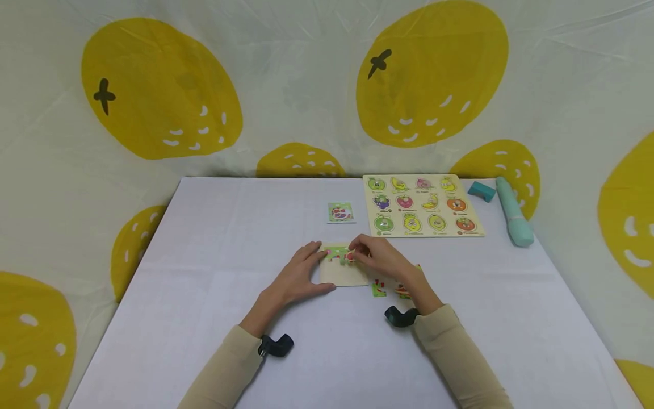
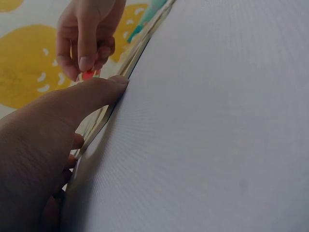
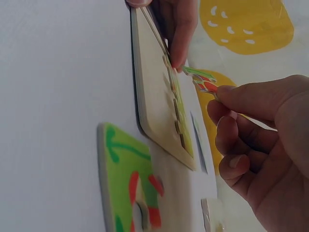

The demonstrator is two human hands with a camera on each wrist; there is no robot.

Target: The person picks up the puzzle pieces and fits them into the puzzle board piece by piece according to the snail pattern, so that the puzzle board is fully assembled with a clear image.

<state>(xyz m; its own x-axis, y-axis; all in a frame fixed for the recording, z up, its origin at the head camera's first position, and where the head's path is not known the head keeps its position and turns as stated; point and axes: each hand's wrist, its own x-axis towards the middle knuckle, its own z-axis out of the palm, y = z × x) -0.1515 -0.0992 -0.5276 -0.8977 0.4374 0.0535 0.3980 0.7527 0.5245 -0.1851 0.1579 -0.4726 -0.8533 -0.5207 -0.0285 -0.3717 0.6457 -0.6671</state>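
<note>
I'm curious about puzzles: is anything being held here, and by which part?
Yes: the right hand pinches a small red-and-green puzzle piece by one edge, in a thumb-and-finger grip. The left hand rests against the wooden board.

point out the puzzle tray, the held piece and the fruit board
Puzzle tray (image 1: 343, 276): head view, bare base.
Held piece (image 3: 206, 85): right wrist view, red part.
Fruit board (image 1: 451, 224): head view, bare lower-right part.

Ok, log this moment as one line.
left hand: touches puzzle tray | right hand: pinches puzzle piece | loose pieces: beside tray
</note>
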